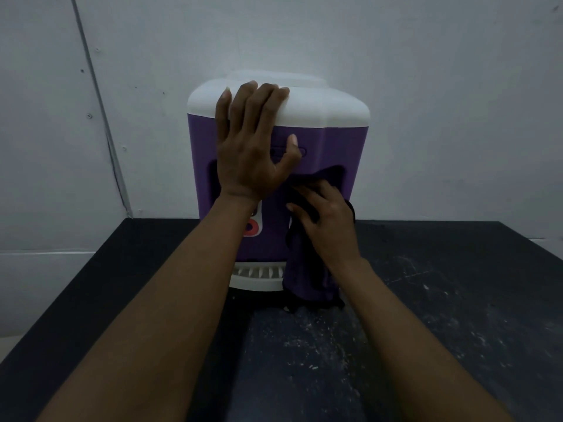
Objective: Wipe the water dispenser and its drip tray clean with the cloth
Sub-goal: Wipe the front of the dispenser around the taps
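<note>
A purple water dispenser [341, 147] with a white top stands at the back of a dark table, against the wall. My left hand [253, 147] lies flat on its front, fingers spread over the edge of the white top. My right hand [329, 226] presses a dark purple cloth [307, 278] into the right side of the tap recess. The cloth hangs down and covers the right part of the white slotted drip tray [256, 277]. A white tap with a red ring [252, 228] peeks out beside my left forearm.
The black table [441, 315] is scratched and speckled with pale marks. A pale grey wall [426, 86] rises right behind the dispenser. A thin cable [100, 95] runs down the wall on the left.
</note>
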